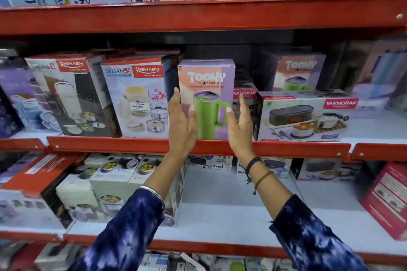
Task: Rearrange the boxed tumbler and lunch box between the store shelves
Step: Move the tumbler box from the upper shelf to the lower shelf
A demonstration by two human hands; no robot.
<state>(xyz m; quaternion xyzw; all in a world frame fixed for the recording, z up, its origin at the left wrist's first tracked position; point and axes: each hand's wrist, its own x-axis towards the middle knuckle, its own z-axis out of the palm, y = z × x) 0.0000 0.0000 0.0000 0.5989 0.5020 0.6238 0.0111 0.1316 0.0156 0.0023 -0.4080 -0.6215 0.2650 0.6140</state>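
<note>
A pink and lilac Toony tumbler box (pixel 206 86) with a green mug pictured on it stands upright at the front of the middle shelf. My left hand (pixel 181 123) is open at the box's left side, fingers spread, just in front of it. My right hand (pixel 240 125) is open at the box's right side. Neither hand clearly grips the box. A flat Varmora lunch box carton (pixel 306 116) lies to the right on the same shelf. A second Toony box (pixel 297 72) stands behind it.
Rishabh Sedan lunch pack boxes (pixel 136 97) stand left of the tumbler box. A red shelf lip (pixel 198 146) runs below the boxes. The lower shelf (pixel 231 204) has bare white room in its middle, with cartons left and a red box (pixel 385 198) at right.
</note>
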